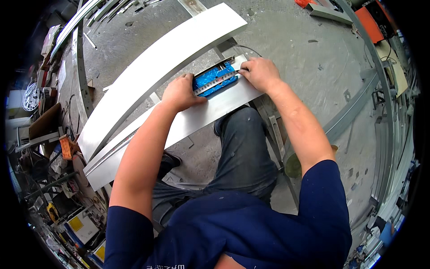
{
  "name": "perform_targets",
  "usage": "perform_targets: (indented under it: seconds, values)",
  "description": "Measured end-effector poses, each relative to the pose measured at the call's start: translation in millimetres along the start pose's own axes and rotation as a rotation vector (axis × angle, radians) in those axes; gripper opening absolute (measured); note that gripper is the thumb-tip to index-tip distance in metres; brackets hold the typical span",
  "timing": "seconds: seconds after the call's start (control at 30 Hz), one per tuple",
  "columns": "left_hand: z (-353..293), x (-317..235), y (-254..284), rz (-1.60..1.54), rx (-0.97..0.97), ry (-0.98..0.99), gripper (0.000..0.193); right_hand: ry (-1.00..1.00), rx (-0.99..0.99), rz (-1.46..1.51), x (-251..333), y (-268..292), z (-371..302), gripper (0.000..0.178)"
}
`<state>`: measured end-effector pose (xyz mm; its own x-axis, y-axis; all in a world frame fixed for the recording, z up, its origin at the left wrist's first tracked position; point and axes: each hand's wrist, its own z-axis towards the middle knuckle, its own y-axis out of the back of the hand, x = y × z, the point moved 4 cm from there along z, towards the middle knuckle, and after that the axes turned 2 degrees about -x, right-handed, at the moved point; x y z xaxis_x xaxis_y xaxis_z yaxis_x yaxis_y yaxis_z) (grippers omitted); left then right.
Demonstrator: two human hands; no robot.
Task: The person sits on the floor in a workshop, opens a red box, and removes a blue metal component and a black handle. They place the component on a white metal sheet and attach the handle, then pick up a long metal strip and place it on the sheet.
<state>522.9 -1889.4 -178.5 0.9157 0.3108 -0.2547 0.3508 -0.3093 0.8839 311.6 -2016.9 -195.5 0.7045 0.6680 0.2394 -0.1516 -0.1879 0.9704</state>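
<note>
A short metal piece covered in torn blue film (207, 80) rests on a long silver metal profile (201, 110) across my knees. Along the blue film lies a white tape measure blade (215, 83) with printed marks. My left hand (180, 93) closes round the left end of the blue-covered piece, its thumb on the near side; whether it also grips the blade is hidden. At the other end, my right hand (260, 74) pinches the end of the blade between thumb and fingers, close to the profile's right end.
Just beyond lies a wide curved white panel (156, 56). A metal frame bar (351, 105) crosses the concrete floor at right. Tools and clutter, with an orange cord bundle (68, 147), fill the left. A red machine (371, 22) stands at the far right.
</note>
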Motion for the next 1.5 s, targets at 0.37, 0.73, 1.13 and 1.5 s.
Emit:
perform_targets:
  seconds: [0.37, 0.73, 1.13, 1.5]
  values:
    - [4.3, 4.1, -1.9, -0.043, -0.049, -0.02, 0.066, 0.0, 0.015, 0.063, -5.8, -3.7, 5.6, 0.021]
    - [1.5, 2.5, 1.9, -0.042, -0.018, -0.002, 0.071, -0.012, 0.038, 0.125, -7.1, -0.9, 6.6, 0.02]
    - [5.8, 3.2, -1.0, -0.022, -0.035, -0.033, 0.055, -0.03, 0.08, 0.149, -7.0, 0.4, 7.8, 0.02]
    - [5.0, 0.5, 0.1, 0.003, -0.083, -0.074, 0.054, -0.019, 0.071, 0.152, -9.1, -2.5, 8.3, 0.02]
